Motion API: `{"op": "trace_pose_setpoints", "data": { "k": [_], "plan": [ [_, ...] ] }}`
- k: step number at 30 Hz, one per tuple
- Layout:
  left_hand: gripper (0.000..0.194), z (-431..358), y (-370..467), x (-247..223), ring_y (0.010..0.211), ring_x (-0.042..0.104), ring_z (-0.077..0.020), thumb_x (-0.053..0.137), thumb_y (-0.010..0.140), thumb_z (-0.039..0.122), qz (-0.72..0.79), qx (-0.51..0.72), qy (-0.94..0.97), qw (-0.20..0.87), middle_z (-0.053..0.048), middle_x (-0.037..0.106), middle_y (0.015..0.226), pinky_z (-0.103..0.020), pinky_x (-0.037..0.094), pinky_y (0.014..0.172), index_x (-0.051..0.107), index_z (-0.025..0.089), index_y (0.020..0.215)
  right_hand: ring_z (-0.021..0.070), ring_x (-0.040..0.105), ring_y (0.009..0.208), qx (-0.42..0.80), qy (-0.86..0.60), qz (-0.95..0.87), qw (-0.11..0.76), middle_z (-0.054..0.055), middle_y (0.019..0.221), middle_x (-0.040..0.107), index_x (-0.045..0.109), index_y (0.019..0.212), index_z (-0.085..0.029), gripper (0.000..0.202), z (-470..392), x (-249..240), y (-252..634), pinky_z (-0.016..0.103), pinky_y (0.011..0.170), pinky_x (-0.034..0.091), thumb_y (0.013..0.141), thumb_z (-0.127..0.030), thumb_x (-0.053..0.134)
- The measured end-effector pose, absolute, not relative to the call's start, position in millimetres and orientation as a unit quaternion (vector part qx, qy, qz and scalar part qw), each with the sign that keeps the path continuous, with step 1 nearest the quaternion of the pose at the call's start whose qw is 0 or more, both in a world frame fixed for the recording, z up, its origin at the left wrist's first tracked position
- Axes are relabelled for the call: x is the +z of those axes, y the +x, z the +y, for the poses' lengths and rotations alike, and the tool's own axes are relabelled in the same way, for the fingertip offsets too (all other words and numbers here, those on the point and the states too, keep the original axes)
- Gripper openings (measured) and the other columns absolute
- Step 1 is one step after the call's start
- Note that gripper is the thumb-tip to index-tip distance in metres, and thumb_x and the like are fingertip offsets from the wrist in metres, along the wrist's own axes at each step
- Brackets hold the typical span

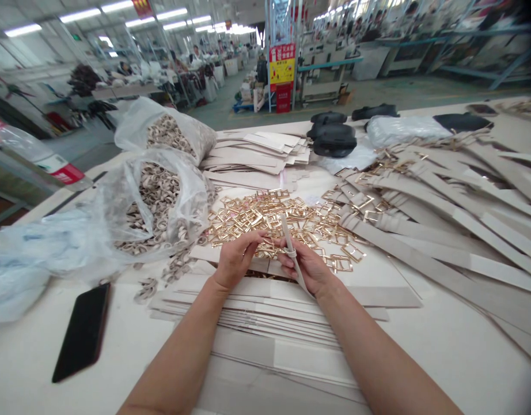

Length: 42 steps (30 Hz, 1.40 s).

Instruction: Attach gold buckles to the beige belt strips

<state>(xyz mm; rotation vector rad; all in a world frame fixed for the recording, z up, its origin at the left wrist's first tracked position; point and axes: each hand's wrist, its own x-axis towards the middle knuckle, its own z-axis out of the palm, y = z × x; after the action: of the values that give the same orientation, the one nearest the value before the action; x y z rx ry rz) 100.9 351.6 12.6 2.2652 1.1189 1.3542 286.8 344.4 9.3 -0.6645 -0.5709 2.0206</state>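
Note:
My right hand (308, 270) is closed round a narrow light-grey belt strap (287, 230), which stands up at a slant. A small keeper loop (290, 252) sits around that strap, close to my fingers. Just left of it, my left hand (238, 258) is closed with thumb and fingertips pinched together; what they hold is too small to tell against the gold behind. Beyond both hands spreads a heap of gold buckles (248, 213). Under my wrists lie stacked grey straps (291, 314), running sideways.
Clear plastic bags of keeper loops (157, 196) stand at the left. A black phone (83, 331) lies at the near left. Straps with buckles (442, 219) fan out at the right. More strips (252, 153) and black cases (334, 138) are at the back.

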Motion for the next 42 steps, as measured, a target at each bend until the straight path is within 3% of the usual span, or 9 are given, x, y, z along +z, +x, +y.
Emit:
{"op": "trace_pose_setpoints", "data": {
  "k": [3, 8, 12, 16, 20, 25, 32, 36, 42],
  "plan": [
    [0.015, 352.3, 99.8, 11.5, 0.101, 0.064, -0.0143, 0.048, 0.089, 0.016, 0.385, 0.47, 0.78, 0.153, -0.006, 0.069, 0.11, -0.027, 0.051, 0.089, 0.061, 0.019, 0.096, 0.0027, 0.036, 0.044, 0.819, -0.265, -0.236, 0.45, -0.002, 0.076, 0.059, 0.064, 0.076, -0.018, 0.027, 344.1, 10.2, 287.4, 0.013, 0.031, 0.026, 0.068, -0.042, 0.072],
    [0.016, 354.1, 101.6, 11.1, 0.11, 0.059, -0.0178, 0.051, 0.087, 0.018, 0.38, 0.469, 0.769, 0.21, -0.007, 0.064, 0.118, -0.034, 0.047, 0.097, 0.067, 0.02, 0.087, 0.0058, 0.038, 0.043, 0.807, -0.296, -0.277, 0.429, -0.003, 0.053, 0.049, 0.065, 0.074, -0.017, 0.029, 342.5, 10.5, 282.3, 0.015, 0.031, 0.026, 0.067, -0.044, 0.072],
    [0.024, 354.7, 106.6, 15.5, 0.091, 0.066, -0.0182, 0.058, 0.083, 0.03, 0.448, 0.462, 0.659, 0.39, -0.008, 0.066, 0.107, -0.026, 0.056, 0.068, 0.061, 0.019, 0.104, 0.0062, 0.036, 0.041, 0.759, -0.357, -0.302, 0.452, -0.002, 0.049, 0.05, 0.067, 0.075, -0.015, 0.031, 343.6, 8.0, 277.8, 0.018, 0.032, 0.025, 0.067, -0.045, 0.07],
    [0.036, 353.4, 112.1, 20.5, 0.067, 0.066, -0.0142, 0.059, 0.08, 0.042, 0.473, 0.378, 0.561, 0.565, -0.006, 0.067, 0.095, -0.02, 0.05, 0.047, 0.058, 0.016, 0.105, 0.0058, 0.035, 0.041, 0.719, -0.381, -0.296, 0.5, -0.002, 0.05, 0.052, 0.066, 0.072, -0.014, 0.033, 345.5, 7.2, 276.2, 0.019, 0.033, 0.026, 0.066, -0.046, 0.071],
    [0.045, 353.0, 114.4, 19.9, 0.069, 0.065, -0.0124, 0.073, 0.069, 0.035, 0.466, 0.399, 0.514, 0.599, -0.003, 0.068, 0.083, -0.017, 0.049, 0.051, 0.057, 0.016, 0.107, 0.0057, 0.036, 0.041, 0.726, -0.37, -0.304, 0.494, -0.002, 0.05, 0.054, 0.067, 0.071, -0.014, 0.031, 343.6, 9.8, 274.7, 0.02, 0.035, 0.025, 0.065, -0.044, 0.072],
    [0.037, 357.3, 104.3, 18.0, 0.062, 0.063, -0.0073, 0.076, 0.067, 0.024, 0.439, 0.414, 0.408, 0.685, -0.002, 0.067, 0.074, -0.012, 0.049, 0.052, 0.061, 0.012, 0.099, 0.0067, 0.043, 0.046, 0.733, -0.373, -0.313, 0.475, -0.001, 0.056, 0.058, 0.068, 0.077, -0.015, 0.031, 341.7, 12.0, 275.6, 0.019, 0.04, 0.029, 0.065, -0.043, 0.074],
    [0.027, 365.7, 80.1, 19.2, 0.055, 0.062, -0.0046, 0.069, 0.072, 0.01, 0.393, 0.469, 0.236, 0.755, -0.001, 0.066, 0.072, -0.007, 0.048, 0.044, 0.062, 0.012, 0.098, 0.0112, 0.048, 0.057, 0.581, -0.489, -0.416, 0.5, -0.002, 0.063, 0.06, 0.069, 0.077, -0.019, 0.027, 345.6, -3.2, 281.0, 0.025, 0.057, 0.039, 0.071, -0.046, 0.068],
    [0.025, 365.5, 77.5, 18.7, 0.052, 0.062, -0.0055, 0.068, 0.072, 0.008, 0.391, 0.473, 0.244, 0.751, -0.001, 0.066, 0.07, -0.008, 0.048, 0.042, 0.061, 0.011, 0.096, 0.0161, 0.055, 0.075, 0.48, -0.502, -0.557, 0.456, 0.001, 0.079, 0.066, 0.071, 0.082, -0.021, 0.024, 343.6, -8.9, 283.0, 0.028, 0.072, 0.04, 0.078, -0.044, 0.062],
    [0.019, 365.2, 73.7, 18.9, 0.047, 0.06, -0.0058, 0.069, 0.072, 0.012, 0.405, 0.411, 0.312, 0.754, -0.003, 0.067, 0.064, -0.009, 0.048, 0.043, 0.062, 0.01, 0.09, 0.0171, 0.055, 0.075, 0.456, -0.465, -0.62, 0.437, 0.002, 0.08, 0.065, 0.071, 0.079, -0.022, 0.022, 343.2, -2.6, 286.8, 0.029, 0.073, 0.04, 0.08, -0.042, 0.06]
  ]
}}
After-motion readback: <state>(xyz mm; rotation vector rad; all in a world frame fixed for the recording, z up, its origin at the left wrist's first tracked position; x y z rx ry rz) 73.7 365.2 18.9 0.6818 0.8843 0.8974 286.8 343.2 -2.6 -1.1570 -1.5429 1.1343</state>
